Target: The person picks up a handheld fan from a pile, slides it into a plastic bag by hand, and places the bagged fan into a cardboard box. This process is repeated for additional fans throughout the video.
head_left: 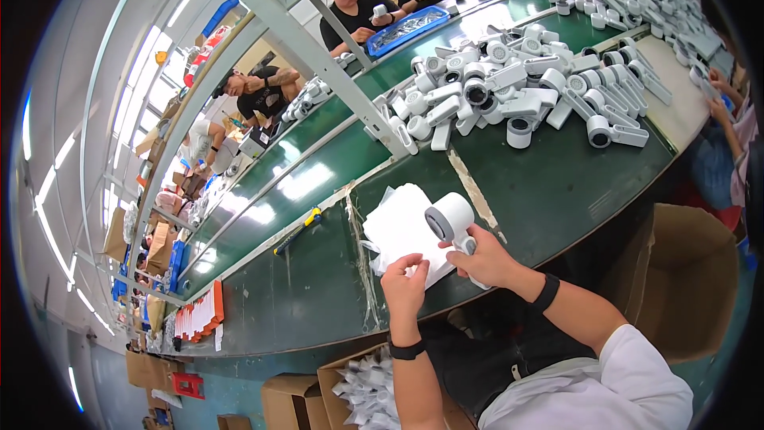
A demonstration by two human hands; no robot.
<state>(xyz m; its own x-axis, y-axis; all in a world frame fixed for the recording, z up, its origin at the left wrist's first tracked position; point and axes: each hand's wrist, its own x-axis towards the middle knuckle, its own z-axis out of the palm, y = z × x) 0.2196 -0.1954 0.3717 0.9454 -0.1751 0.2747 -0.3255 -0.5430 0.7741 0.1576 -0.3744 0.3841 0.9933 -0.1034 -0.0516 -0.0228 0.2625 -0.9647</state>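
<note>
1. Taking the green conveyor table (318, 287) as the landmark, both forearms come up from the lower edge and reach over its near rim.
2. The left hand (404, 280) lies just over that near rim, palm down, fingers bent, with thumb and fingertips pinched together on something flat and white.
3. A dark band circles the left wrist, which sits just off the table's edge.
4. The right hand (484, 259) is slightly farther in over the table, fingers wrapped in a closed grip around a white handle.
5. The right wrist wears a dark band; a white sleeve covers the upper arm.
</note>
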